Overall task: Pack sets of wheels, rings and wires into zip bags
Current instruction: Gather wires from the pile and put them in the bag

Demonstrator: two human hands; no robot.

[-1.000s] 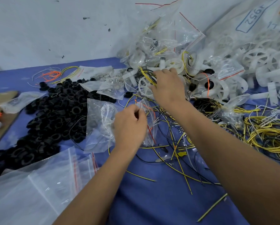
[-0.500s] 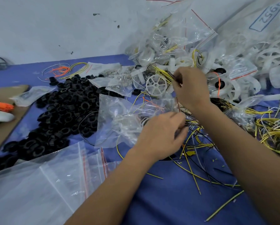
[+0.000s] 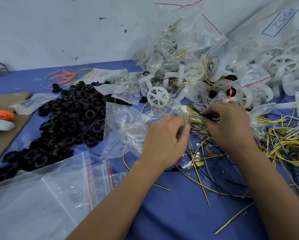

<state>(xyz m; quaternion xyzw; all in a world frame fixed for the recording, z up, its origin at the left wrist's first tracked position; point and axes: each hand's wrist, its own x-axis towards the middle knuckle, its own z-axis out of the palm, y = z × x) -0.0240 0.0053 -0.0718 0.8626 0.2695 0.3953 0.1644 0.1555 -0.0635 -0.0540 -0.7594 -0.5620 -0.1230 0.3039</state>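
Observation:
A clear zip bag [image 3: 128, 125] with white wheel parts inside lies on the blue cloth at the centre. My left hand [image 3: 164, 141] pinches its mouth, by the red zip strip. My right hand [image 3: 230, 125] pinches a small bundle of yellow and black wires [image 3: 199, 116] at the bag's mouth. A loose white spoked wheel [image 3: 157, 97] lies just behind the bag. Black rings [image 3: 72, 118] form a big heap to the left. Loose yellow and black wires [image 3: 294, 148] spread to the right.
Packed zip bags and white wheels [image 3: 193, 70] pile against the wall at the back right. Empty zip bags [image 3: 58, 191] lie at the front left. Cardboard [image 3: 1, 129] with orange wires [image 3: 1, 115] sits at the far left. Orange and yellow wires [image 3: 67, 77] lie at the back.
My right hand has come back from the wheel pile with a wire bundle and brought it to the bag's mouth. My left hand shifted right along the bag.

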